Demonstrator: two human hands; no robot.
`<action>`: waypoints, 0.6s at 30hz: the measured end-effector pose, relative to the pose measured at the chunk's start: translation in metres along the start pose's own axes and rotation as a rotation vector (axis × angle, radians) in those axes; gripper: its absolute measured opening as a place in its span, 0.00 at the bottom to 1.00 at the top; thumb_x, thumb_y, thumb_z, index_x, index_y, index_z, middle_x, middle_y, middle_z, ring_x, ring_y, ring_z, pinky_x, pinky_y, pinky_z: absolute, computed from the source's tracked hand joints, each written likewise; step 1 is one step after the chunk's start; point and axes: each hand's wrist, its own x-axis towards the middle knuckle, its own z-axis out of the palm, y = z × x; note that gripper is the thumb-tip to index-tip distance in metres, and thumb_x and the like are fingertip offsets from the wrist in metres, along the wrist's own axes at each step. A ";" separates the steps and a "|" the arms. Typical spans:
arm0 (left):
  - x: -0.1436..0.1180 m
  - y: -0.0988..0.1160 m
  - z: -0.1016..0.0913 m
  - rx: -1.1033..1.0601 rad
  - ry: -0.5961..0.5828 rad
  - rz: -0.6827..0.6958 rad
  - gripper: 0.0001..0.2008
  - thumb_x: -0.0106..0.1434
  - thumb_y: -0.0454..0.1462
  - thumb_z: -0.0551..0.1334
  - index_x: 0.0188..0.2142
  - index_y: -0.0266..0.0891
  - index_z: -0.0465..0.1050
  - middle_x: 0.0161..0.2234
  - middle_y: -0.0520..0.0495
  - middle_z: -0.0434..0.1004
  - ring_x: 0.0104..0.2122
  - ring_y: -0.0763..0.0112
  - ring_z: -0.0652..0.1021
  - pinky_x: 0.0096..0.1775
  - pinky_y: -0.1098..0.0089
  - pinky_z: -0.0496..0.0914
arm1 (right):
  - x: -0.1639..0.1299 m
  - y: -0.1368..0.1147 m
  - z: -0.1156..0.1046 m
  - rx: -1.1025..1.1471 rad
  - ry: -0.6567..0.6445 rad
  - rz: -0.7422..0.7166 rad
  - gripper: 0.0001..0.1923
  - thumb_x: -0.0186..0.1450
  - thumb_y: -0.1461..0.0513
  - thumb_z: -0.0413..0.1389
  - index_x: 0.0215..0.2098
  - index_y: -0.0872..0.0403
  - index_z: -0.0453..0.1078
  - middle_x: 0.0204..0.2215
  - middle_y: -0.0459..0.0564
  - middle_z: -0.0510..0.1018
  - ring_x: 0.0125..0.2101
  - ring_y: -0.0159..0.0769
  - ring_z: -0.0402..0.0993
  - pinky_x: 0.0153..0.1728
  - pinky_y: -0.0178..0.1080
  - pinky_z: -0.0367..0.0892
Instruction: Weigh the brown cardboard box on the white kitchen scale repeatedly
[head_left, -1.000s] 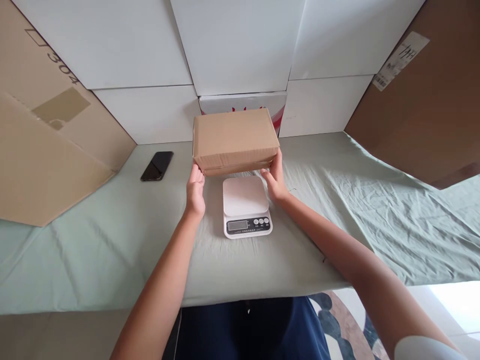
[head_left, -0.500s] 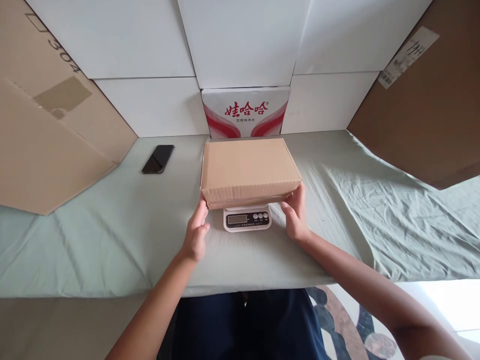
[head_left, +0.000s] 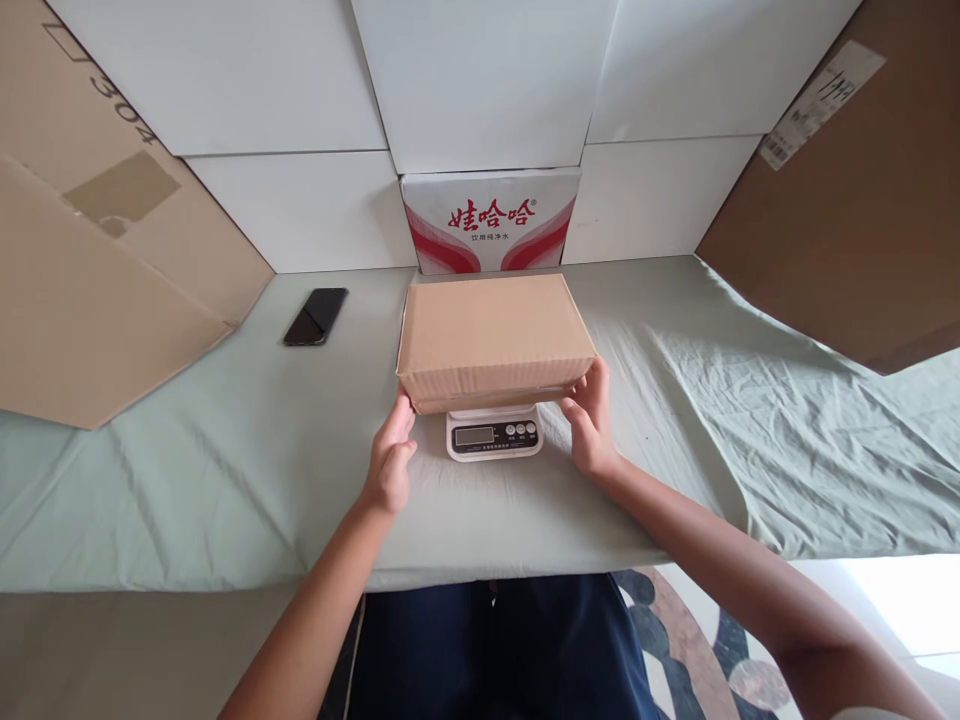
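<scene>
A closed brown cardboard box (head_left: 495, 325) sits over a white digital kitchen scale (head_left: 495, 445), hiding all but the scale's front panel with its display and buttons. My left hand (head_left: 391, 455) is at the box's front left corner, fingers against its side and the thumb held off it. At the front right corner, my right hand (head_left: 591, 420) has its fingers around the lower edge. Whether the box rests fully on the scale is hidden. The display shows no readable digits.
A black smartphone (head_left: 316, 317) lies to the left on the green cloth (head_left: 225, 480). Behind the box stands a white and red carton (head_left: 491, 222) against white panels (head_left: 480, 80). Large cardboard sheets (head_left: 97, 270) (head_left: 855, 220) flank both sides.
The cardboard box has shifted slightly to the left over the scale, with both hands staying at its front corners. The scale and phone have not moved.
</scene>
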 end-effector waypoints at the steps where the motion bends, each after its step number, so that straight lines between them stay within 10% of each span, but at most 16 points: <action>1: 0.000 0.000 0.000 0.000 -0.001 0.001 0.39 0.60 0.35 0.57 0.72 0.41 0.59 0.73 0.47 0.58 0.75 0.48 0.50 0.74 0.48 0.49 | 0.000 0.000 0.000 0.000 -0.001 0.000 0.29 0.68 0.49 0.53 0.65 0.38 0.54 0.57 0.51 0.69 0.53 0.46 0.68 0.50 0.53 0.70; 12: 0.000 0.005 -0.001 -0.024 0.032 0.016 0.41 0.59 0.33 0.56 0.73 0.46 0.57 0.74 0.51 0.54 0.75 0.53 0.51 0.74 0.52 0.49 | -0.001 0.003 -0.001 0.036 0.004 -0.013 0.32 0.68 0.47 0.54 0.67 0.37 0.53 0.62 0.52 0.67 0.58 0.49 0.68 0.56 0.58 0.70; 18: 0.009 0.014 -0.013 -0.141 0.257 0.229 0.37 0.60 0.32 0.54 0.69 0.53 0.64 0.75 0.57 0.54 0.75 0.61 0.52 0.74 0.55 0.48 | 0.018 0.004 -0.021 0.115 0.256 0.060 0.31 0.63 0.46 0.56 0.64 0.36 0.57 0.67 0.48 0.61 0.72 0.54 0.56 0.70 0.65 0.54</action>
